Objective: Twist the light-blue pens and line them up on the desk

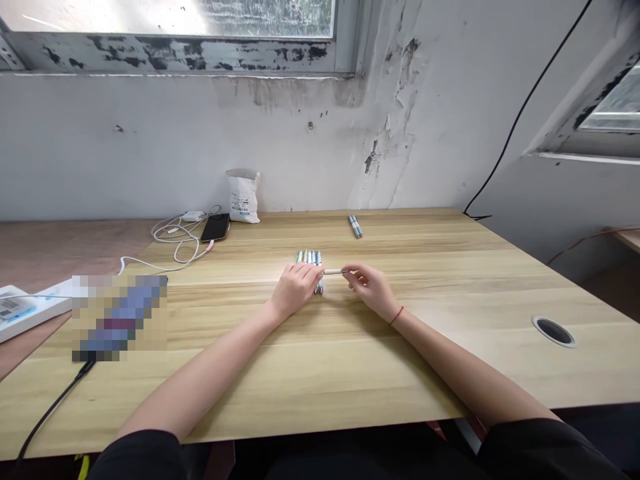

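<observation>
A slim cream-coloured pen (333,271) lies level between my hands, above the wooden table. One end of it is in the closed fingers of my left hand (296,287). The fingertips of my right hand (369,287), which has a red string at the wrist, pinch the other end. Under and behind my left hand, a row of several pens (313,257) in pale green, white and blue lies side by side on the tabletop, partly covered by the hand. Farther back, two blue-and-white pens (355,227) rest together.
A white packet (244,197) stands by the wall, with a phone (215,227) and white cable (176,241) beside it. At left are a pixelated object (120,317) and a white power strip (45,308). A round cable hole (554,331) is at right on the table (280,387).
</observation>
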Action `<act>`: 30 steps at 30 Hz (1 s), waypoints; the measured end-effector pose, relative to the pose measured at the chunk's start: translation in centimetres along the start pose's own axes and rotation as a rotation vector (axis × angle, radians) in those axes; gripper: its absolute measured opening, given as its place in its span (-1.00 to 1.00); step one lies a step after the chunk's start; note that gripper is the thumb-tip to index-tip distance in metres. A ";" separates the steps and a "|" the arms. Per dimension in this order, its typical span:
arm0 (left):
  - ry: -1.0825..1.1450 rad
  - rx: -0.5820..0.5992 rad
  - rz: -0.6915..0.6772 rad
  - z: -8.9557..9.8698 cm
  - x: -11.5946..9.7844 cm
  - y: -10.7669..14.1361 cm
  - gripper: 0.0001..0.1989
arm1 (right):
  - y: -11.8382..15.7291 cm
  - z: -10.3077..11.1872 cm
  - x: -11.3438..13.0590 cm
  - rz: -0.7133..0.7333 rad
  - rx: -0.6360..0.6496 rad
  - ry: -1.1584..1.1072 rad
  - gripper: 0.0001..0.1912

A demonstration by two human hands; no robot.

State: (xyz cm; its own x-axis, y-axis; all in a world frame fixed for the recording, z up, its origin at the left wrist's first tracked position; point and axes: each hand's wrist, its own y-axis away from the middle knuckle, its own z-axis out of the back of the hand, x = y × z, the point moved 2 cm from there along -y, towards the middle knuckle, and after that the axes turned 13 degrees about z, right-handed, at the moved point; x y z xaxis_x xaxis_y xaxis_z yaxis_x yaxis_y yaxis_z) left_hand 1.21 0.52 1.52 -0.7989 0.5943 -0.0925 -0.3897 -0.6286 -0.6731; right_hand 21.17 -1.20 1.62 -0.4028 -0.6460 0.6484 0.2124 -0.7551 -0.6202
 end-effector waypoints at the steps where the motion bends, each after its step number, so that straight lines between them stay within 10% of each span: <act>1: 0.002 0.000 -0.004 0.0 0.0 0.0 -0.80 | 0.0 0.0 0.0 0.005 0.001 0.015 -0.74; 30: 0.042 -0.013 0.005 0.1 0.0 -0.1 -0.80 | -0.3 0.5 -0.1 0.057 0.176 0.077 -0.69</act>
State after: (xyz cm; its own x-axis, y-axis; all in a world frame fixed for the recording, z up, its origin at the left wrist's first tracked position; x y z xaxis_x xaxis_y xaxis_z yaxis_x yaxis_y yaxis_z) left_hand 1.19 0.58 1.65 -0.7807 0.6119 -0.1268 -0.3794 -0.6254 -0.6818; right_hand 21.58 -1.01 1.98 -0.4507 -0.6831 0.5746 0.3870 -0.7296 -0.5638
